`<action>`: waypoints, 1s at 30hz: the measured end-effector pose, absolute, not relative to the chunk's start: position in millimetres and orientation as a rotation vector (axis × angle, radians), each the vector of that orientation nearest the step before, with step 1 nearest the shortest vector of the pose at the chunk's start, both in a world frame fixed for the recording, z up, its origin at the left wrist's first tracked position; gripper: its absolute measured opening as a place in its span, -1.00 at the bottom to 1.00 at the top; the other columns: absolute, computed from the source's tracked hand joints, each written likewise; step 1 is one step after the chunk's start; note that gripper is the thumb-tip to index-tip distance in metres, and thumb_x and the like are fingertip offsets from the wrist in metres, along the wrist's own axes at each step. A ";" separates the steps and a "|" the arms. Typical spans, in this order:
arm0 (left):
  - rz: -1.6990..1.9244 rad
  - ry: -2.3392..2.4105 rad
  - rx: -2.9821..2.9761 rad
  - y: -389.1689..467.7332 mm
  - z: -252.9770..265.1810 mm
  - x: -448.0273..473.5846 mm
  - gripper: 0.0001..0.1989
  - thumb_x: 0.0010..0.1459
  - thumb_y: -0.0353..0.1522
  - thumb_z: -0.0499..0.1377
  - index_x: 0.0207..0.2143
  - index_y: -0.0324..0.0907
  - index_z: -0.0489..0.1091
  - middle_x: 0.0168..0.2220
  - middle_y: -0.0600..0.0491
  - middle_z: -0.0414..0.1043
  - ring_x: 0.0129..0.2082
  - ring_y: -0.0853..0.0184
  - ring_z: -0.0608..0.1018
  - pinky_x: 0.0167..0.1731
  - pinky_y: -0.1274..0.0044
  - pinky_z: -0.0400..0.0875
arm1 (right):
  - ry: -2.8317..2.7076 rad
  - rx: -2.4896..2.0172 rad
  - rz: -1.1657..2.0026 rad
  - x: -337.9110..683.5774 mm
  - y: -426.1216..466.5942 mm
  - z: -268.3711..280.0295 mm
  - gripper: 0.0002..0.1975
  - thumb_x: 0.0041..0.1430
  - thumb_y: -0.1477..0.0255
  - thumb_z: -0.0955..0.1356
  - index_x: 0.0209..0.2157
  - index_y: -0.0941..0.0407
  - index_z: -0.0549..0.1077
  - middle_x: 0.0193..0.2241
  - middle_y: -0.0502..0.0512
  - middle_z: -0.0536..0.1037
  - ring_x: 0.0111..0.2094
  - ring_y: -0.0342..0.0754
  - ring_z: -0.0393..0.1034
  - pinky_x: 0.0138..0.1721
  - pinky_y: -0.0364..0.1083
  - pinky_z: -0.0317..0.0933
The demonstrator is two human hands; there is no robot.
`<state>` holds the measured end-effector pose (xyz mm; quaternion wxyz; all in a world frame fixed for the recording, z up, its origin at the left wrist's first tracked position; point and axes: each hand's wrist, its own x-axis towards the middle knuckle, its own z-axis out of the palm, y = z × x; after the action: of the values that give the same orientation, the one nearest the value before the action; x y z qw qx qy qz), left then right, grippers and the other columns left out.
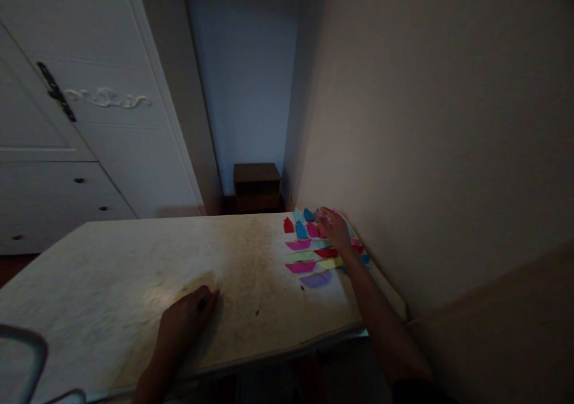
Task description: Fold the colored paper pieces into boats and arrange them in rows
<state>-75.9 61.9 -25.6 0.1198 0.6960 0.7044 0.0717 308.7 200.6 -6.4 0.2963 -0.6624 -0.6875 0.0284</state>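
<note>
Folded paper boats [316, 279] line the table's [134, 260] far right corner; the right hand [336, 229] is over them, its grip unclear to me. The left hand [185, 319], loosely fisted, is by the near edge.

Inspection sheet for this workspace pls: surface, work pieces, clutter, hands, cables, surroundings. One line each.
Surface: pale tabletop, mottled with brownish patches.
Work pieces: colourful boat-shaped pieces, apparently folded paper, in rough rows at the table's right side; some hidden by the right arm.
Clutter: small dark specks on the tabletop; curved grey bar at lower left.
Left hand: curled, at the table's near side, away from the pieces.
Right hand: at the far rows; grip unclear.
Cables: nothing seen.
Surroundings: white cabinet left, wall right, brown unit beyond the table.
</note>
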 end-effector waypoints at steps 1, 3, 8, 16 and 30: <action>0.215 2.062 2.029 61.3 -26.2 -74.9 -0.60 0.28 -0.12 -0.11 -0.41 -0.11 0.38 -0.45 0.07 0.48 -0.43 0.31 0.50 -0.47 0.58 0.17 | -1.837 -1.934 0.033 319.9 214.1 -7.4 -0.46 0.37 0.24 0.05 0.21 0.23 0.25 0.16 0.26 0.36 0.17 0.03 0.24 0.16 -0.02 0.10; 0.245 2.070 2.035 59.6 -29.3 -70.8 -0.61 0.29 -0.14 -0.11 -0.42 -0.12 0.37 -0.46 0.06 0.47 -0.43 0.31 0.50 -0.46 0.56 0.18 | -1.887 -2.141 0.022 334.7 237.5 -13.0 -0.43 0.37 0.24 0.04 0.29 0.24 0.10 0.24 0.30 0.23 0.24 0.06 0.12 0.20 0.04 0.01; 0.503 1.803 2.262 61.9 -42.3 -50.2 -0.65 0.28 -0.22 -0.06 -0.50 -0.14 0.32 -0.45 0.03 0.43 -0.44 0.33 0.49 -0.38 0.53 0.29 | -1.994 -2.242 0.105 345.2 270.5 -35.2 -0.36 0.31 0.11 0.15 0.31 0.15 0.07 0.33 0.33 0.02 0.32 0.21 -0.11 0.23 0.27 -0.18; 0.965 1.353 2.528 120.4 -11.0 33.2 -0.73 0.26 -0.23 0.06 -0.08 -0.18 0.35 -0.05 -0.12 0.41 -0.05 0.20 0.47 -0.04 0.37 0.39 | -2.059 -2.289 0.138 351.7 271.2 -60.4 -0.35 0.34 0.09 0.08 0.33 0.14 0.02 0.32 0.32 0.04 0.32 0.15 -0.11 0.25 0.20 -0.19; 0.494 1.372 2.653 282.8 -50.5 164.1 -0.39 0.28 -0.05 -0.08 0.28 -0.15 0.10 0.35 -0.16 -0.04 0.32 -0.11 0.01 0.15 0.02 0.06 | -2.283 -2.150 -0.153 339.1 260.4 -75.4 -0.47 0.36 0.20 0.09 0.32 -0.07 0.04 0.33 0.12 0.06 0.31 0.20 -0.10 0.21 0.24 -0.13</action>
<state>164.1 282.8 -50.5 0.0571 0.8748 0.4526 0.1629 339.1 260.4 -75.4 0.0007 -0.6848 -0.7271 -0.0487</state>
